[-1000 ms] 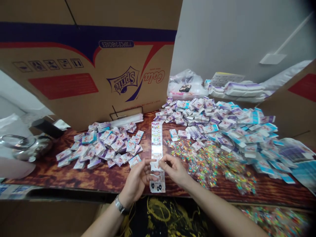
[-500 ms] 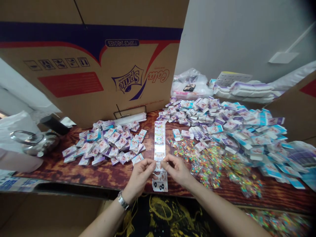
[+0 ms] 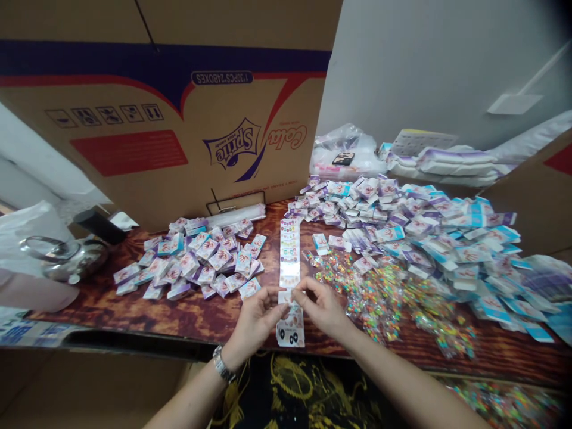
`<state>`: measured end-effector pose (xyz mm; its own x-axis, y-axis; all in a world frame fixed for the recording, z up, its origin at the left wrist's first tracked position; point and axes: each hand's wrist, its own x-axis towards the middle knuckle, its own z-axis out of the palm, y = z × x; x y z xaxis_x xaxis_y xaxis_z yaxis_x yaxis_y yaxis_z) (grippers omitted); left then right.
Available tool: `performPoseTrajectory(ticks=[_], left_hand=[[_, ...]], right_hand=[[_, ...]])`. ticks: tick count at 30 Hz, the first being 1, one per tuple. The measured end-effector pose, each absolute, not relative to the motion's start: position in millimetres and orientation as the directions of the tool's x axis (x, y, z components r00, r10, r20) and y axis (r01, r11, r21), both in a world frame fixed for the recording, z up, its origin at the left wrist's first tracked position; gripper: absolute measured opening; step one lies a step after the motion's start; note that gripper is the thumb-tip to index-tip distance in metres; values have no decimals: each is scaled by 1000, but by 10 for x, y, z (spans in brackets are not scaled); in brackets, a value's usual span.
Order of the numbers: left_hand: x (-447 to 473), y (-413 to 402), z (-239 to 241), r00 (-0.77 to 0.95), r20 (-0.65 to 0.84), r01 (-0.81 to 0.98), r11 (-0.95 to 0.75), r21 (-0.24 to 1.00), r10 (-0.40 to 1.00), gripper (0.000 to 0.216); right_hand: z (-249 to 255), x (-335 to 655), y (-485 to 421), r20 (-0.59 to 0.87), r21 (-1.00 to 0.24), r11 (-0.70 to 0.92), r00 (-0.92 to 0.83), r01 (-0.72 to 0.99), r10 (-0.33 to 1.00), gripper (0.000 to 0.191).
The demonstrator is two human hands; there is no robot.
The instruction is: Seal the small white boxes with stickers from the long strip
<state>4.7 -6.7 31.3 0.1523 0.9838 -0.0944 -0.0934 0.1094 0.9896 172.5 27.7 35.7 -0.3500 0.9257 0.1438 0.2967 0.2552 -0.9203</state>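
A long white strip of small printed stickers (image 3: pixel 289 253) runs down the middle of the dark wood-patterned table, away from me. At its near end, my left hand (image 3: pixel 259 316) pinches a small white sticker sheet (image 3: pixel 284 296) between thumb and fingers. My right hand (image 3: pixel 319 305) is closed on the right edge of that same sheet, fingertips close to the left ones. Just below both hands lies a small stack of printed sheets (image 3: pixel 291 336) with black round marks, near the table's front edge. The fingers partly cover the sheet between them.
Left of the strip lies a pile of small closed boxes (image 3: pixel 208 256). To the right are packets of colourful candy (image 3: pixel 375 298) and a large heap of flattish small boxes (image 3: pixel 447 232). A big carton (image 3: pixel 147 143) stands behind; a metal kettle (image 3: pixel 75 259) is far left.
My left thumb has shifted right and slightly down, and the white sheet between my fingers shows more. My right hand has barely moved.
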Motion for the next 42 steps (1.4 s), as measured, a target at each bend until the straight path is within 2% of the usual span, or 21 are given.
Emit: performPoseTrajectory(ticks=[5, 8, 12, 16, 18, 21, 25, 27, 29, 33, 37, 40, 42], left_hand=[[70, -67, 377, 118, -166, -131, 181, 975, 979, 26], [71, -47, 370, 75, -152, -103, 159, 982, 986, 23], [78, -15, 362, 80, -187, -152, 198, 968, 979, 26], [72, -13, 401, 169, -279, -389, 324, 862, 945, 35], [52, -23, 415, 165, -262, -502, 310, 807, 951, 35], [8, -41, 419, 148, -214, -641, 258, 723, 966, 24], [-25, -55, 416, 215, -205, -771, 295, 565, 955, 27], [-24, -61, 417, 234, -212, -792, 313, 525, 949, 28], [-18, -72, 423, 225, -209, -783, 304, 543, 952, 27], [-1, -124, 446, 196, -130, -703, 232, 672, 972, 24], [29, -181, 471, 268, -91, -620, 244, 746, 959, 32], [57, -192, 488, 286, -115, -604, 272, 749, 951, 45], [77, -183, 496, 264, -132, -603, 270, 751, 955, 46]], right_hand=[[381, 1727, 267, 145, -925, 258, -366, 281, 919, 21], [415, 1717, 244, 140, -917, 259, -365, 302, 921, 21], [385, 1722, 253, 88, -935, 196, -340, 296, 936, 22], [264, 1773, 298, 56, -967, 123, -289, 222, 956, 23], [221, 1805, 311, 57, -976, 110, -263, 189, 963, 23], [216, 1845, 314, 60, -979, 105, -249, 174, 967, 24], [304, 1869, 295, 89, -968, 151, -290, 199, 953, 23], [373, 1864, 274, 105, -962, 182, -341, 203, 934, 23], [443, 1848, 253, 110, -962, 192, -369, 193, 923, 22], [528, 1793, 250, 82, -977, 143, -336, 161, 938, 23], [502, 1729, 277, 72, -980, 130, -343, 151, 937, 24], [470, 1705, 281, 81, -960, 163, -332, 229, 940, 23], [486, 1709, 267, 146, -911, 250, -308, 329, 940, 19]])
